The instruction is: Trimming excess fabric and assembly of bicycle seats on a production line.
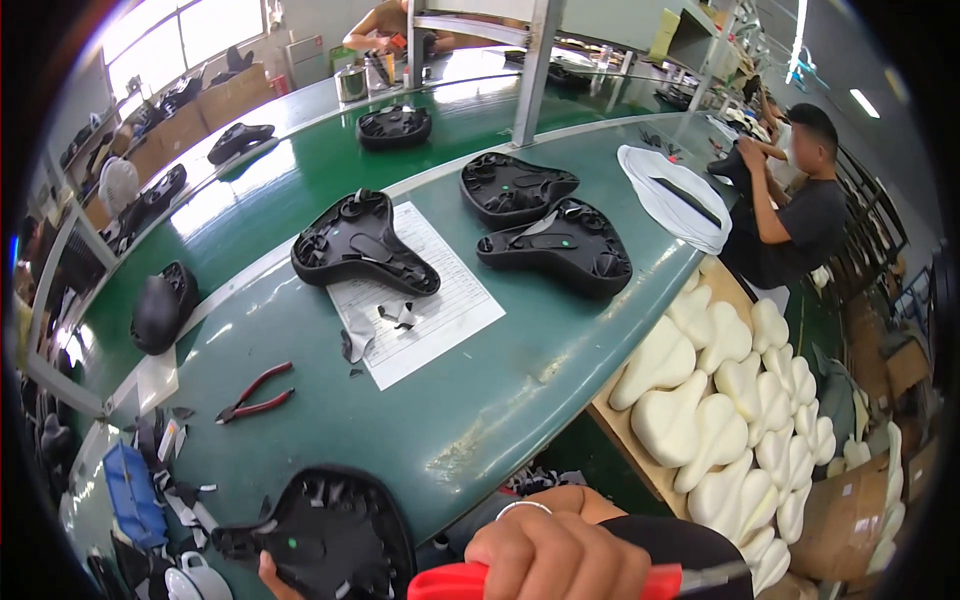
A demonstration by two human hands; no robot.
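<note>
Black plastic saddle base point(325, 535) lies underside up at the near edge of the green table point(470, 400), w/ the left hand point(268, 578) touching its near-left rim; only a thumb tip shows, so can't tell how the fingers sit. Right hand point(555, 555) is near centre-right, fingers curled tight round the red handles of a tool point(560, 582), prob. pliers or cutters, its metal tip poking right. Silver bangle on that wrist.

Further out on the table: red-handled pliers point(255, 393) lying loose to the left, well apart from both hands. A printed sheet point(430, 300) sits mid-table w/ another black saddle base point(362, 245) on its far end and black offcuts on its left side. Two more bases point(545, 225) lie far right of it, touching. Right of the table, a tray of cream foam pads point(720, 400), stacked close. A person in a dark shirt point(800, 215) works at far right, hands on a black piece
</note>
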